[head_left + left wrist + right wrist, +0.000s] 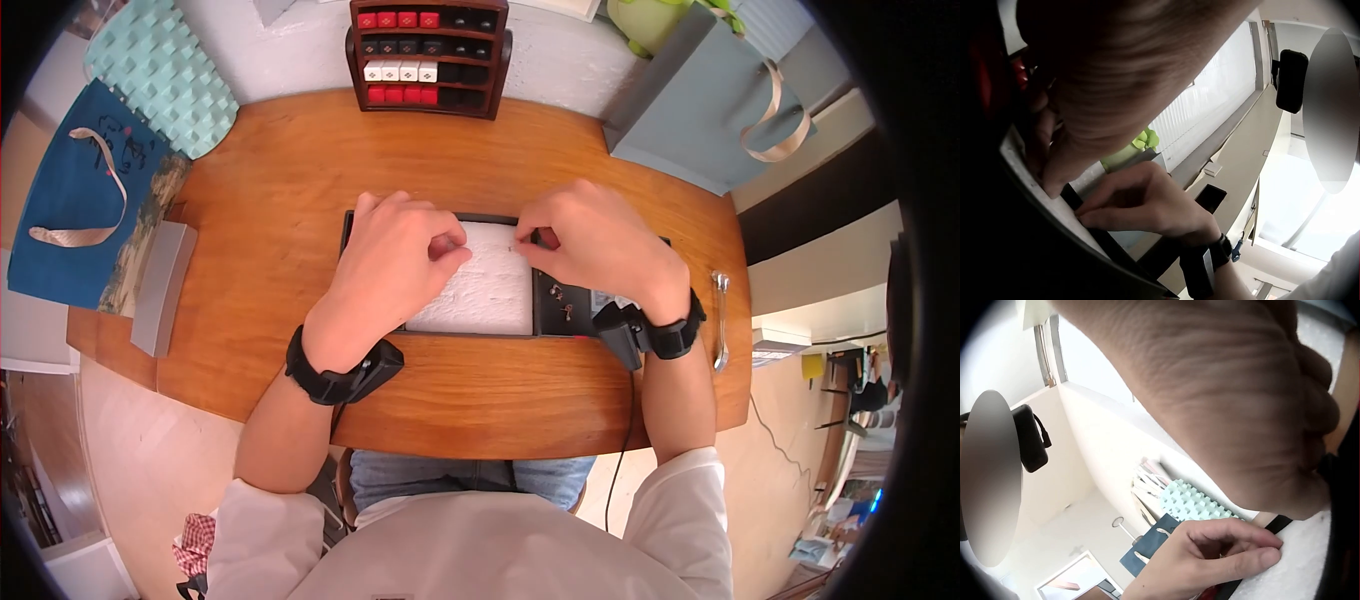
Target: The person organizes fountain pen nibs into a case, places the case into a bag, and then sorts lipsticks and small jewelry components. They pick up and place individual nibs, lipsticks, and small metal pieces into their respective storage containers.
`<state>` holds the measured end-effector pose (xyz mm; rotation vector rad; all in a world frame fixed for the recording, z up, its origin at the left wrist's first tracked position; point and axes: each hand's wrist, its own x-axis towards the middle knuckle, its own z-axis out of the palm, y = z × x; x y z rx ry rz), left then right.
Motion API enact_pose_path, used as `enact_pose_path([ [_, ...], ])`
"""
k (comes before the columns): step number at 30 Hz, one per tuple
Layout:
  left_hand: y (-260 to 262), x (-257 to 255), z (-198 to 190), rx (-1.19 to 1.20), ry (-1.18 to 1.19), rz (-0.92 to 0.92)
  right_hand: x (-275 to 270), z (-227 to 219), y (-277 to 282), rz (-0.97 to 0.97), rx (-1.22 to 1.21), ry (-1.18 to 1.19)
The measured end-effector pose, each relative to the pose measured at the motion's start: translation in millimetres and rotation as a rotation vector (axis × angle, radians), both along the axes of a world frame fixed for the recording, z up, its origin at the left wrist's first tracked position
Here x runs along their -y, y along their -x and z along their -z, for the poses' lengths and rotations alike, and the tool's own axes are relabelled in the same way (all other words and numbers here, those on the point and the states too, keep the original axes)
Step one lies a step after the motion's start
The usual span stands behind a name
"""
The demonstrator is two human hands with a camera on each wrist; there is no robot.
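A white foam pad with rows of slits fills the left part of a black tray. Over its left side is my left hand, fingers curled, the tips of thumb and forefinger together at the pad; nothing shows between them. My right hand has thumb and forefinger brought together at the pad's upper right edge. A tiny dark speck lies right at those fingertips; I cannot tell whether they pinch it. In the black section on the right lie several small metallic jewelry pieces, partly under my right hand.
Behind the tray stands a wooden rack of red, black and white boxes. A blue gift bag and a grey box are at the left, a grey-blue bag at the back right. Metal tweezers lie near the right edge.
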<state>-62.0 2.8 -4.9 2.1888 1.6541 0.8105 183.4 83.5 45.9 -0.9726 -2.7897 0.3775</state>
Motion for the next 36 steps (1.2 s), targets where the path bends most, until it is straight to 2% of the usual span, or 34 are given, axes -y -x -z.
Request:
enact_pose_path([
  [2, -0.4, 0.2, -0.1, 0.004, 0.003, 0.000, 1.0, -14.4, -9.5, -0.019, -0.015, -0.010],
  [5, 0.1, 0.7, 1.7, 0.014, 0.016, -0.006, 0.5, -40.3, -27.3, 0.153, -0.118, 0.078],
  [9, 0.5, 0.6, 0.1, 0.024, 0.019, -0.005, -4.5, -33.2, -47.7, 0.235, 0.001, 0.061],
  [11, 0.4, 0.5, -0.3, 0.019, 0.015, 0.006, -7.5, -14.8, -55.5, 0.178, 0.168, 0.007],
  [17, -0.6, 0.6, -2.3, -0.006, 0.008, 0.020, -5.5, -1.8, -51.1, 0.153, 0.148, 0.090],
  [23, -4.6, 2.5, -0.9, 0.025, 0.000, 0.058, 4.2, -19.1, -31.9, 0.125, 0.266, 0.285],
  [26, -7.6, 3.2, -1.0, 0.024, -0.015, 0.083, 7.4, -7.2, -35.2, 0.051, 0.145, 0.273],
  [36, -7.2, 3.2, -0.5, 0.017, -0.023, 0.095, 0.6, -0.1, -30.9, 0.060, 0.232, 0.359],
])
